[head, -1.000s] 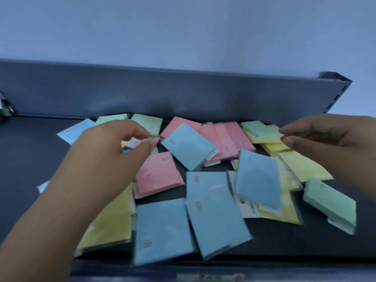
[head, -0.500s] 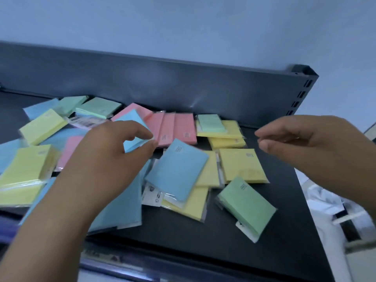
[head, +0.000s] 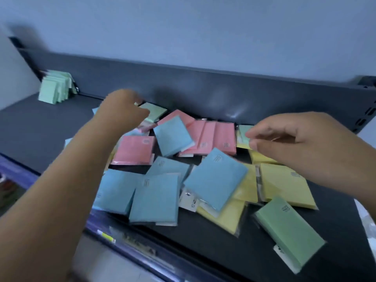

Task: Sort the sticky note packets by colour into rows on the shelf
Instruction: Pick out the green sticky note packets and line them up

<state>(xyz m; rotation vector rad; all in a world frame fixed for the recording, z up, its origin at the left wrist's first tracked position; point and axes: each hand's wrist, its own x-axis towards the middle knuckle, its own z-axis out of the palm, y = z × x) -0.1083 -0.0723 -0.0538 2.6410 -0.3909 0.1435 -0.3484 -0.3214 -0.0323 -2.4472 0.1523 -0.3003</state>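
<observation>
Shelf (head: pixel 193 233) front: lone green packet (head: pixel 289 233) at right, blue packets (head: pixel 154 198) centre, yellow packets (head: pixel 284 186) just behind. Mid: right hand (head: pixel 301 143), fingers loosely together, tips at pale green packet (head: pixel 243 132); grip unconfirmed. Pink packets (head: pixel 213 137) alongside. Left hand (head: pixel 122 110) blurred, fingers curled over rear green packet (head: pixel 154 111); hold indeterminate. Far left: green stack (head: pixel 56 87).
</observation>
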